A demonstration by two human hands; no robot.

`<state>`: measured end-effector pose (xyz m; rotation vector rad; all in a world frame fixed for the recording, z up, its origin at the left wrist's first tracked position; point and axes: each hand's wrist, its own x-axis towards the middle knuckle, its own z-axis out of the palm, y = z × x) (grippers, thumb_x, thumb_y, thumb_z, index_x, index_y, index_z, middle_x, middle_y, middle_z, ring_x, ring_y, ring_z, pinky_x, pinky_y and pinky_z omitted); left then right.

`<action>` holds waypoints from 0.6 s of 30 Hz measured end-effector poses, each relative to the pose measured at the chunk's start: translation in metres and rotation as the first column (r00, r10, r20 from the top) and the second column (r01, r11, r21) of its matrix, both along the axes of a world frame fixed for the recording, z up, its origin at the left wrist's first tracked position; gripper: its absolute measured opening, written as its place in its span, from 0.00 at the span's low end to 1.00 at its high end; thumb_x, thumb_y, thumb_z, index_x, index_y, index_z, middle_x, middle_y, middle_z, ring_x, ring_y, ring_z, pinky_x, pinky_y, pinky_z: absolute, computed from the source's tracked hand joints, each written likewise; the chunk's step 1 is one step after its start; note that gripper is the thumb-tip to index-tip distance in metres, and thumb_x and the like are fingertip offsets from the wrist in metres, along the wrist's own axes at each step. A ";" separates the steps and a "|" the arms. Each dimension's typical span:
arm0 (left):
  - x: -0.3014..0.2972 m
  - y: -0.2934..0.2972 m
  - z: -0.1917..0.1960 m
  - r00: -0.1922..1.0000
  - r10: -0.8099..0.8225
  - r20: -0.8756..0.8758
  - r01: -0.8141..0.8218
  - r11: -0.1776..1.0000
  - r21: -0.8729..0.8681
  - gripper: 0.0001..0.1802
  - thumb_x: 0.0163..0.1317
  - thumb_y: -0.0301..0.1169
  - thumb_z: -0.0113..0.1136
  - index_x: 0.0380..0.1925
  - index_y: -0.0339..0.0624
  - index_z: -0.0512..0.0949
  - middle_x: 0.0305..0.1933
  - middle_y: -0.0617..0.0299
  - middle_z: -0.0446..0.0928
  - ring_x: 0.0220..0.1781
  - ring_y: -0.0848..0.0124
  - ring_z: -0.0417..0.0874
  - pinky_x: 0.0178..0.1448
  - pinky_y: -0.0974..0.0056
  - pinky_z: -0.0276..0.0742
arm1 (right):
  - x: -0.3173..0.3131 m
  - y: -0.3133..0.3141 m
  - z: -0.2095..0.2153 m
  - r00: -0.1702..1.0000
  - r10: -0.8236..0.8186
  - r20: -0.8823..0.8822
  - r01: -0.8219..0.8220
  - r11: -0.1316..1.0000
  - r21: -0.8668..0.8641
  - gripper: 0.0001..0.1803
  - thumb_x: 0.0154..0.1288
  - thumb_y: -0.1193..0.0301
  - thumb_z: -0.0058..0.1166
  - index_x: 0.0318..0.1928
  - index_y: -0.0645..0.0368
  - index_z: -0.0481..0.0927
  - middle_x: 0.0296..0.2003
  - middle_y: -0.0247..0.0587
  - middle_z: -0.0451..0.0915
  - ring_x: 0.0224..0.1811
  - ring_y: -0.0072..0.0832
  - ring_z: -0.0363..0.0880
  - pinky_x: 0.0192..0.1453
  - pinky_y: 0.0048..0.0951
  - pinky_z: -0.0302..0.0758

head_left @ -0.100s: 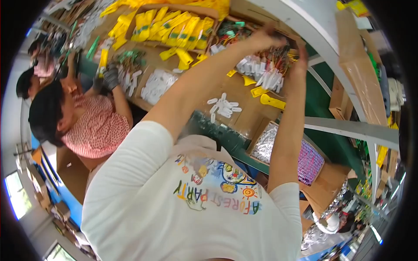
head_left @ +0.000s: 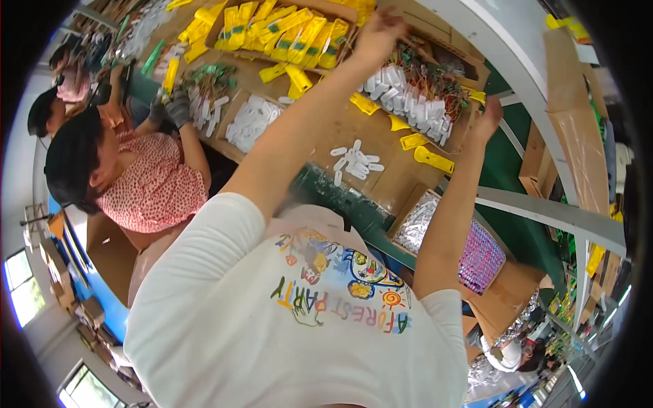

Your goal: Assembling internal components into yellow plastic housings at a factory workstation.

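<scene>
My left hand (head_left: 381, 39) is raised over the far side of a carton, fingers apart and holding nothing I can see. My right hand (head_left: 486, 121) is beside the carton's right side, near a yellow piece (head_left: 475, 96); its fingers are small in view but look open, with nothing visible in them. Between my hands lies the carton, filled with white plastic modules (head_left: 408, 102) and tangled coloured wires (head_left: 435, 80). Several yellow plastic housings (head_left: 434, 160) lie along its near edge. Nearer me is a loose pile of small white oval pieces (head_left: 357, 163).
A carton of yellow housings (head_left: 292, 34) stands at the back. White parts fill a tray (head_left: 252, 122) at left. A box of silvery parts (head_left: 416, 221) is near my right forearm. A white metal frame (head_left: 554, 214) crosses at right. A gloved co-worker (head_left: 153, 177) works at left.
My hands have moved apart from over the wired modules: the left up and leftward, the right outward past the carton's side. The scene has shifted slightly in view.
</scene>
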<state>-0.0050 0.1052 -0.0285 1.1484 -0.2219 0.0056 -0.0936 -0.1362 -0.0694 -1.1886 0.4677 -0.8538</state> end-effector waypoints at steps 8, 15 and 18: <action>-0.261 0.189 -0.134 0.708 0.228 -0.668 0.175 0.860 0.479 0.26 0.64 0.48 0.46 0.21 0.37 0.79 0.20 0.61 0.76 0.25 0.74 0.75 0.30 0.69 0.69 | -0.153 0.118 -0.131 0.533 0.290 -0.795 -0.775 0.545 -0.320 0.08 0.58 0.71 0.55 0.39 0.59 0.80 0.37 0.46 0.80 0.39 0.33 0.80 0.44 0.29 0.75; -0.317 0.182 -0.158 0.810 0.093 -0.579 0.150 0.922 0.358 0.11 0.59 0.35 0.59 0.31 0.37 0.78 0.28 0.60 0.79 0.32 0.74 0.79 0.38 0.68 0.74 | -0.143 0.129 -0.160 0.843 0.115 -0.526 -0.537 0.114 -0.836 0.09 0.59 0.69 0.55 0.38 0.60 0.75 0.31 0.49 0.78 0.32 0.51 0.76 0.38 0.40 0.74; -0.258 0.164 -0.136 0.950 0.097 -0.296 0.127 0.747 0.652 0.07 0.57 0.27 0.58 0.35 0.36 0.76 0.32 0.57 0.79 0.34 0.70 0.79 0.40 0.67 0.75 | -0.166 0.134 -0.149 0.617 0.291 -0.731 -0.698 0.632 -0.337 0.12 0.63 0.68 0.53 0.41 0.64 0.75 0.24 0.42 0.76 0.22 0.28 0.73 0.28 0.26 0.71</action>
